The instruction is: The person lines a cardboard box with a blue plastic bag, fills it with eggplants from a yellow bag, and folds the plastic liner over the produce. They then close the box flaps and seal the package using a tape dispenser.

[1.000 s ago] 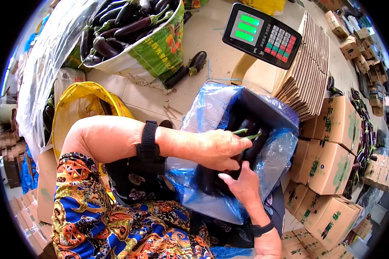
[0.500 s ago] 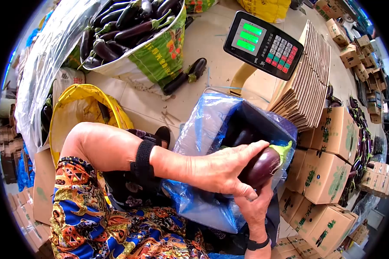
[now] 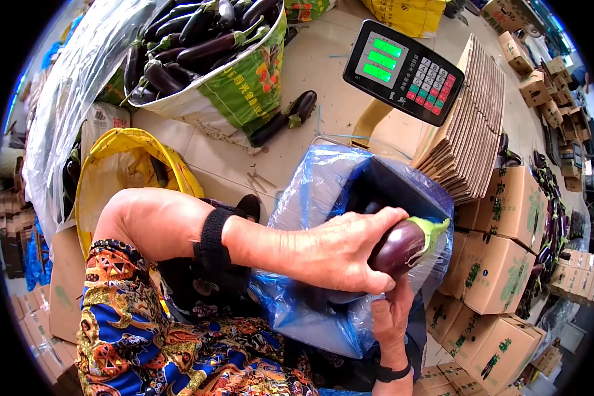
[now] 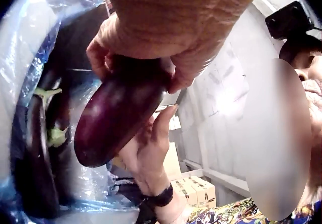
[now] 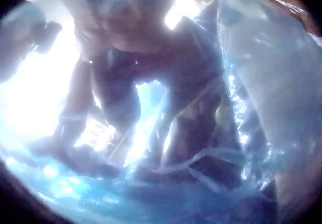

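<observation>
In the head view, my left hand [image 3: 336, 254] grips a thick, dark purple eggplant [image 3: 399, 247], its green cap pointing right, over a box lined with blue-tinted plastic [image 3: 310, 188]. The left wrist view shows my left fingers and thumb on either side of the eggplant [image 4: 118, 116], whose rounded end hangs down. Close beneath it is my right hand [image 3: 391, 320], thumb extended and clear of the eggplant; its other fingers are partly hidden. Other eggplants [image 4: 40, 158] lie inside the box. Plastic haze blurs the right wrist view.
A scale display [image 3: 402, 72] stands beyond the box, beside stacked flat cardboard [image 3: 468, 125]. Packed cartons [image 3: 501, 274] are at the right. At the left are a yellow bucket-like container [image 3: 89, 198] and a large sack of eggplants [image 3: 244, 99]; two eggplants [image 3: 270, 129] lie on the floor.
The eggplant has come up out of the box in my left hand, its cap now toward the right. My right hand has drawn slightly down, below it.
</observation>
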